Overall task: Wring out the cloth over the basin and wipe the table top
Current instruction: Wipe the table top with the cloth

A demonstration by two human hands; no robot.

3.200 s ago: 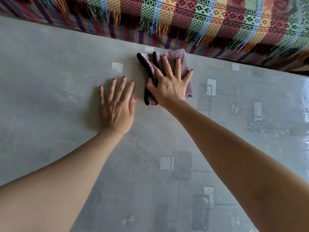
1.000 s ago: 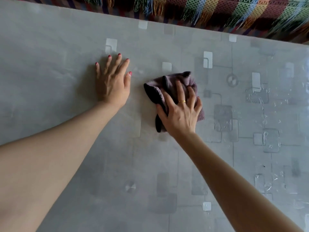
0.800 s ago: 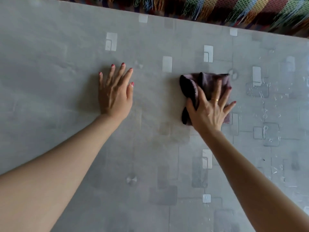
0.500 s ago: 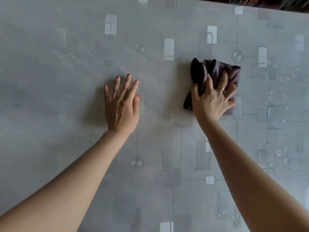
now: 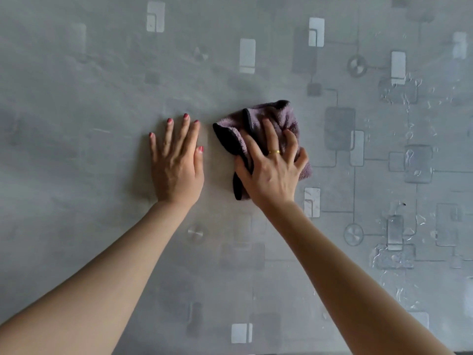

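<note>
A folded mauve cloth (image 5: 277, 117) with a dark edge lies bunched on the grey patterned table top (image 5: 76, 124). My right hand (image 5: 272, 170) presses down on the cloth, fingers curled into its folds and covering its near half. My left hand (image 5: 178, 162) rests flat on the table just left of the cloth, fingers spread, holding nothing. No basin is in view.
Streaks and beads of water (image 5: 394, 254) sit on the right part of the table. The table's near edge (image 5: 460, 352) shows at the bottom right corner.
My right hand has slid the cloth leftward and nearer, close beside my left hand. The view has tilted down, so the striped blanket at the far edge is out of sight.
</note>
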